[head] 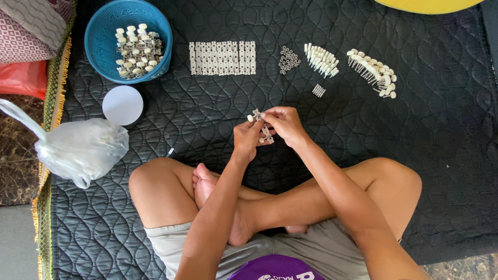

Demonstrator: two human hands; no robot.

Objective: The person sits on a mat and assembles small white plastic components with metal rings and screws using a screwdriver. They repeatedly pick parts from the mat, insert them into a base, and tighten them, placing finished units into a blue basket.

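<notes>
Assembling Small Parts Over a Quilted Mat

Sitting cross-legged, the person is working at the centre of a dark quilted mat [207, 135], its stitched wavy pattern giving a soft, non-slip bed where tiny parts are lying without rolling. At ten o'clock a clear, crinkled plastic bag [83, 148] is slumping beside the mat's edge, knotted at one end. At eleven o'clock a round blue plastic basket [106, 31] with slotted walls is holding a heap of finished-looking metal strips with cream knobs [137, 52], probably kept there so they are staying apart from the loose stock. Just below it a flat white disc [122, 105] is lying. At twelve o'clock a neat block of pale perforated strips [222, 58] is lying side by side, within easy reach. Toward one o'clock a row of cream-headed pegs [372, 72] and a shorter row of cream cylinders [321, 60] are fanning out, seemingly sorted by kind, with a small cluster of metal rings [288, 59] left of them.

Both hands are meeting at the centre. The left hand [247, 139] is closing around the small metal strip with cream knobs [262, 127], steadying it, while the right hand [284, 124] is pinching its upper end with narrow fingertips.
</notes>
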